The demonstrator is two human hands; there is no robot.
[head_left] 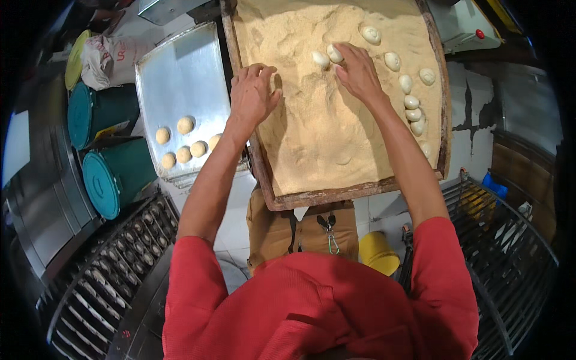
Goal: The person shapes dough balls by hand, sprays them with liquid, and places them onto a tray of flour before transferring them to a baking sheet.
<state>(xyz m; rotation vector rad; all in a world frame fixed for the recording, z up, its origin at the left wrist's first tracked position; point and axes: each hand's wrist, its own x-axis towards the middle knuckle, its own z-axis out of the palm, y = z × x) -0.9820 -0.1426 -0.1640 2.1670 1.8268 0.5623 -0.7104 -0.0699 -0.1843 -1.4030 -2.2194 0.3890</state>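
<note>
A wooden-framed tray (324, 197) filled with tan crumbs (312, 132) lies before me. My right hand (360, 75) reaches over its far middle, with fingers and thumb closed about a smooth white dough ball (334, 54). Touching or very near that one is a second dough ball (320, 59). Several more white dough pieces rest on the crumbs along the right side, among them one with a swirled top (371, 35). Over the tray's left rim my left hand (254, 93) hovers with loosely bent fingers apart, holding nothing.
Left of the crumbs, a metal baking sheet (180, 78) carries several crumb-coated balls (185, 125) at its near end. Teal lidded bins (101, 183) stand farther left. Black metal racks (498, 240) flank me, and a yellow bucket (379, 253) sits below the tray.
</note>
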